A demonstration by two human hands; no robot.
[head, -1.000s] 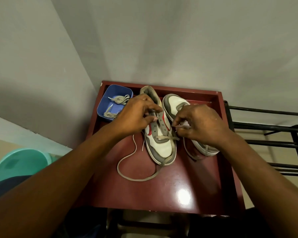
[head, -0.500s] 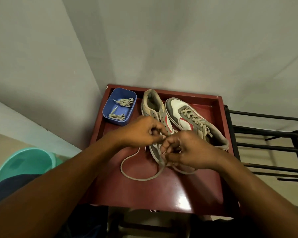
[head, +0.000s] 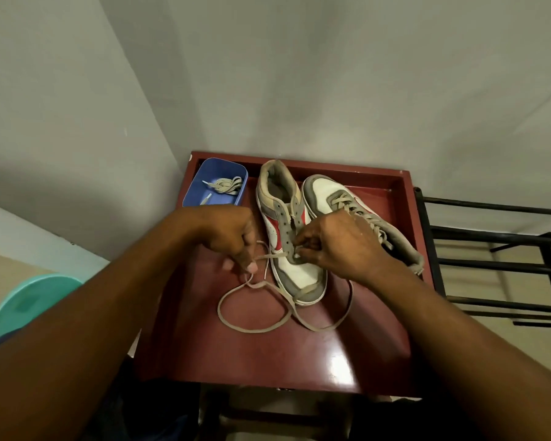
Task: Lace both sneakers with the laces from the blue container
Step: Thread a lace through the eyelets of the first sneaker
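Note:
Two grey, white and red sneakers stand on a dark red table (head: 299, 354). The left sneaker (head: 295, 272) points its toe toward me, with a beige lace (head: 252, 326) through its lowest eyelets and looping over the table. My left hand (head: 233, 237) pinches one end of that lace left of the shoe. My right hand (head: 337, 243) pinches the lace at an eyelet on the shoe's right side. The right sneaker (head: 331, 192) is laced and partly behind my right hand. A blue container (head: 210, 173) at the back left holds another lace (head: 228, 184).
The table sits in a corner of grey walls and has a raised rim at the back and right. A black metal rack (head: 497, 259) stands to the right. A teal plastic tub (head: 23, 307) is on the floor at the left.
My hands have come apart: the left drew the lace out to the left, the right stayed at the eyelet. The lace's loops now lie spread wider in front of the shoe.

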